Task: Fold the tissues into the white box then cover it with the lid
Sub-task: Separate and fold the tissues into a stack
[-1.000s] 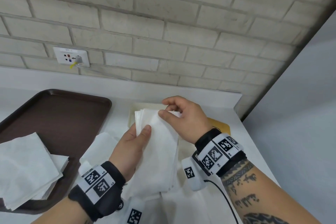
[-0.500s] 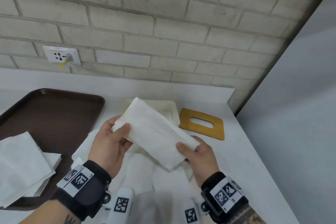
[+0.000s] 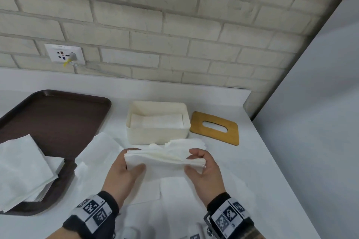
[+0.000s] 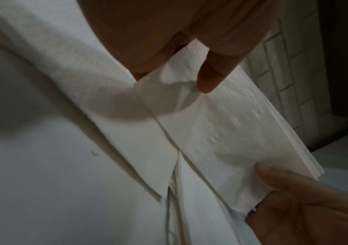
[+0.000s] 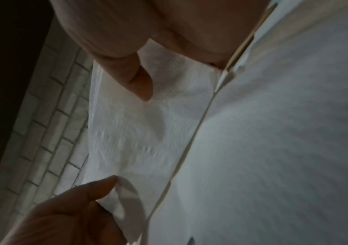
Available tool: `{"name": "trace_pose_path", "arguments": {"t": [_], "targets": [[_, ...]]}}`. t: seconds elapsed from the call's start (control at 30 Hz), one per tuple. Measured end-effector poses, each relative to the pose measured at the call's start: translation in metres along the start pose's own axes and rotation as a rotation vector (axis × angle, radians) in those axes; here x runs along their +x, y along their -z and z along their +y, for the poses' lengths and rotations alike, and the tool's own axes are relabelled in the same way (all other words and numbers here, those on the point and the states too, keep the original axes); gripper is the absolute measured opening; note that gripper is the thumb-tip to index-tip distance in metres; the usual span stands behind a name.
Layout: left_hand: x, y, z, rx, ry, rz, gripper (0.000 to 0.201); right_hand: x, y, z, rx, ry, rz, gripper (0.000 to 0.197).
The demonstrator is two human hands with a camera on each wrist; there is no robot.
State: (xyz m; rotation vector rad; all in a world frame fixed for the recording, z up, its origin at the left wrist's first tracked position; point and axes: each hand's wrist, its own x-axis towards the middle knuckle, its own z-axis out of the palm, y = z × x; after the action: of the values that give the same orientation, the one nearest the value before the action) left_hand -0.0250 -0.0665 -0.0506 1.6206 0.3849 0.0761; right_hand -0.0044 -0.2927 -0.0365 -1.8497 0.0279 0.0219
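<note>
The left hand is pinching the left end of a folded stack of tissues, with the thumb on top, and the right hand is pinching the right end in the same way. The stack is hanging level above more tissues that are lying spread on the white table, just in front of the white box. The box is standing open with tissues inside. The wooden lid is lying flat just right of it. A brown tray at the left is carrying another pile of tissues.
</note>
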Motion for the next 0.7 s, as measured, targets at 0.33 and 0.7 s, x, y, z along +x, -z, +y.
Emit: {"name": "trace_pose_path", "arguments": {"t": [0.33, 0.7], "targets": [[-0.002, 0.011, 0.003, -0.054, 0.038, -0.040, 0.044, -0.001, -0.013, -0.001, -0.026, -0.043, 0.062, 0.057], [0.003, 0.037, 0.022, 0.080, -0.056, -0.182, 0.014, -0.009, -0.017, -0.033, -0.043, -0.117, 0.099, 0.055]]}}
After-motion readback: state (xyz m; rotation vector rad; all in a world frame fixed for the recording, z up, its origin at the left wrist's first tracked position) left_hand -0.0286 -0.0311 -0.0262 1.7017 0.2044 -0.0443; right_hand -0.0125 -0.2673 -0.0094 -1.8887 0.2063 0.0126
